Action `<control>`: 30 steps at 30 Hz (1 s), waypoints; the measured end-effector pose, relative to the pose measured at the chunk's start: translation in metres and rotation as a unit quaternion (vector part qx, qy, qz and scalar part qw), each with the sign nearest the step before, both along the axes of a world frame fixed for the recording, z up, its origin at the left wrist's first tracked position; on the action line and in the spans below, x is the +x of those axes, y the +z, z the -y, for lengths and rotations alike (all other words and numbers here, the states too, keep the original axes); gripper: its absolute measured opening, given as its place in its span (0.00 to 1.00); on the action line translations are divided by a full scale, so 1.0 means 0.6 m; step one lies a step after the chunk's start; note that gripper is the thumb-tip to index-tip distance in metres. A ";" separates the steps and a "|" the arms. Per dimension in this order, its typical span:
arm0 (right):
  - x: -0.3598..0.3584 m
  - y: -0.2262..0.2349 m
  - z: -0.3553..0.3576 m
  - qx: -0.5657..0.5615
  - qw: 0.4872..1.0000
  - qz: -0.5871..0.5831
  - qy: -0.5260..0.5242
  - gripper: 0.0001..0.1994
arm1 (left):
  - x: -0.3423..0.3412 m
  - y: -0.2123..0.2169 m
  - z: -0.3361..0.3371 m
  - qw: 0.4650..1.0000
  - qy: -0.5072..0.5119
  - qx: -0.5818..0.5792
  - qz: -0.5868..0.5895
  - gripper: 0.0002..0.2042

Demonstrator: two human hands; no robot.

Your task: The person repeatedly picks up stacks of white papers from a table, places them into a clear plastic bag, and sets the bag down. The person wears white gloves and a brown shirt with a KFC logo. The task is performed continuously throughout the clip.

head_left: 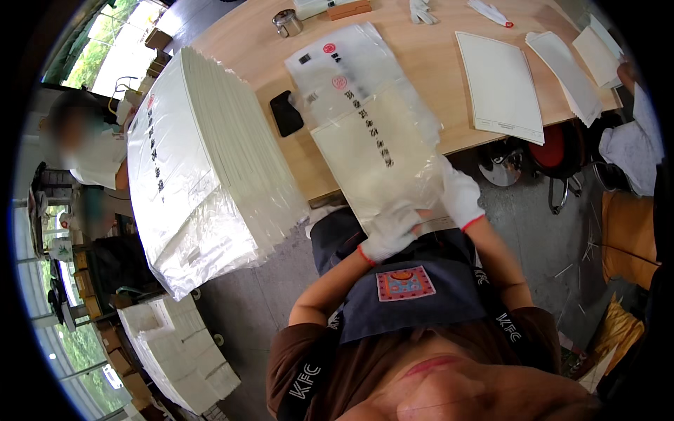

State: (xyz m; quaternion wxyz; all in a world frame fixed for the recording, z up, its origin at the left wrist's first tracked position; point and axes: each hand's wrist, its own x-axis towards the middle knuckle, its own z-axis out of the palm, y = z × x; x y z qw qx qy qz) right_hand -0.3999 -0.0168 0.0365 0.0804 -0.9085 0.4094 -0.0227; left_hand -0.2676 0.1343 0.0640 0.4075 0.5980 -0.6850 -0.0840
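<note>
At the near table edge (421, 151), just above my lap, both gloved hands are on one clear bag (365, 112) with a cream sheet (375, 158) inside it. Left hand (390, 231) is closed on the bag's bottom edge, fingers curled over it. Right hand (460, 196) is clamped on the bag's right lower side, film bunched under the glove. The bag runs away from my grip up the table, its far end flat on the wood, near end hanging past the edge toward my apron (414, 295).

Just left of the bag, beyond my left hand: a black phone (286, 112) lying flat, touching or nearly touching the film, can't tell which. Further left, a tall stack of bagged sheets (203, 168), tilted, well clear of my hands. Far side past the bag: a metal cup (287, 22). Right of my right hand, well apart: white sheets (500, 85) laid out on the table. Another person's arm (635, 133) at the right end.
</note>
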 end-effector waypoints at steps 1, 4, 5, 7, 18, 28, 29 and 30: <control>0.003 0.018 0.012 -0.012 0.998 0.056 0.016 0.13 | 0.027 -0.060 -0.028 0.994 0.088 0.037 0.046 0.06; -0.002 0.024 0.032 -0.050 0.997 -0.032 0.052 0.10 | 0.110 -0.111 -0.081 0.923 0.357 0.074 0.120 0.08; -0.002 0.048 0.015 -0.067 0.993 0.034 0.089 0.07 | 0.110 -0.111 -0.089 0.918 0.385 0.069 0.056 0.08; -0.017 0.063 -0.021 -0.033 0.993 -0.017 0.108 0.06 | 0.098 -0.110 -0.118 0.897 0.432 0.058 -0.072 0.08; -0.171 0.021 -0.118 0.130 0.946 -0.134 0.265 0.11 | 0.019 -0.044 -0.238 0.965 0.053 0.113 -0.231 0.08; -0.121 0.038 -0.032 0.162 0.964 0.098 0.184 0.11 | 0.071 -0.135 -0.243 0.856 0.247 0.192 -0.412 0.08; -0.118 0.015 -0.004 0.238 0.948 0.185 0.098 0.12 | 0.076 -0.149 -0.235 0.831 0.294 0.104 -0.460 0.08; -0.110 -0.008 0.018 0.308 0.913 0.268 0.008 0.13 | 0.083 -0.163 -0.216 0.798 0.336 0.015 -0.500 0.10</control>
